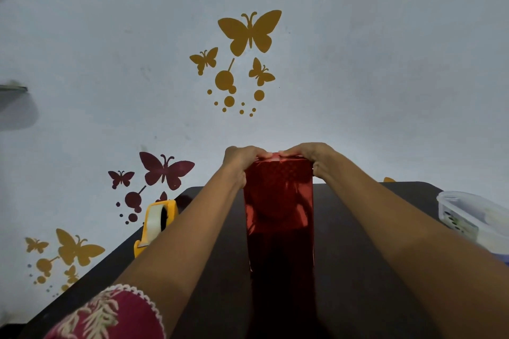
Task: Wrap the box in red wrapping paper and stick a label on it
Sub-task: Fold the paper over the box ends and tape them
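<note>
A tall box wrapped in shiny red paper (278,201) stands on end on the dark table (358,256), its near face toward me. My left hand (239,162) grips its top left corner, fingers curled over the far top edge and thumb down the left side. My right hand (311,157) grips the top right corner the same way. The fingertips of both hands nearly meet at the top middle, where a pale strip shows. The box's top and far side are hidden. No label is in view.
A yellow tape dispenser (157,224) with clear tape stands on the table's left edge. A clear plastic container (473,217) sits at the right edge. A pale wall with butterfly decals (249,31) rises right behind the table.
</note>
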{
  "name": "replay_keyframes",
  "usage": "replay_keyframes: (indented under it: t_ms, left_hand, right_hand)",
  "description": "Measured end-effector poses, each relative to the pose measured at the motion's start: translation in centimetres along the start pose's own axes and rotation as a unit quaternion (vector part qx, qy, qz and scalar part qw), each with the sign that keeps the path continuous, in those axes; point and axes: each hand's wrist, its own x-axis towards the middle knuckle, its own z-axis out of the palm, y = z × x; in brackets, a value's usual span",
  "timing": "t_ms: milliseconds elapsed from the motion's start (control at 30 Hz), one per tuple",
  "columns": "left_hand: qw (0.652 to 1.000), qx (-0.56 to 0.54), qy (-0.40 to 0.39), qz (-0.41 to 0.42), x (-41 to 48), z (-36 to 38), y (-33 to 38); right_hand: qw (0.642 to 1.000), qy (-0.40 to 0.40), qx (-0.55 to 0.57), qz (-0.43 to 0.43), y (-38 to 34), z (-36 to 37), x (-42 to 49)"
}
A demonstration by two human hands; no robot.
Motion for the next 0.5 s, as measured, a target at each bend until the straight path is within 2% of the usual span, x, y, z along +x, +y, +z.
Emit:
replay_keyframes:
  t_ms: [100, 167, 200, 233, 267, 300, 333, 367, 400, 433, 500]
  left_hand:
    - [0.997, -0.055, -0.053, -0.007, -0.3, -1.9, -0.3]
    - [0.999, 0.006, 0.014, 0.037, -0.2, -5.0, -1.2]
    - [0.99, 0.088, 0.08, 0.079, -0.3, -7.2, -2.1]
    - [0.954, 0.229, 0.147, 0.121, -0.6, -9.4, -2.9]
    - [0.881, 0.404, 0.208, 0.13, -0.9, -11.8, -4.1]
    - [0.8, 0.545, 0.229, 0.103, -1.1, -13.9, -5.1]
    - [0.749, 0.621, 0.223, 0.052, -1.5, -15.5, -6.2]
    - [0.729, 0.654, 0.201, -0.004, -2.0, -16.8, -7.2]
    - [0.744, 0.641, 0.177, -0.059, -2.1, -17.5, -8.1]
    - [0.767, 0.616, 0.162, -0.08, -2.3, -17.9, -8.8]
    - [0.825, 0.534, 0.167, -0.081, -2.8, -17.7, -9.3]
  right_hand:
    - [1.0, -0.005, 0.007, 0.006, 0.0, 0.0, 0.3]
    - [1.0, -0.001, 0.008, 0.0, 0.0, 0.0, 0.5]
    - [1.0, -0.002, 0.006, -0.001, 0.1, -0.1, 0.4]
    - [1.0, -0.003, 0.007, -0.006, 0.1, -0.2, 0.4]
    - [1.0, -0.004, 0.011, -0.007, 0.2, -0.1, 0.4]
    - [1.0, -0.001, 0.012, -0.009, 0.2, -0.1, 0.4]
    - [1.0, 0.003, 0.008, -0.011, 0.1, -0.2, 0.2]
    - [1.0, 0.003, 0.008, -0.01, 0.1, -0.1, 0.1]
    - [1.0, 0.006, 0.009, -0.009, 0.1, -0.1, 0.0]
    - [1.0, 0.007, 0.01, -0.009, 0.1, -0.1, 0.0]
    - [1.0, 0.007, 0.01, -0.01, 0.0, -0.2, -0.2]
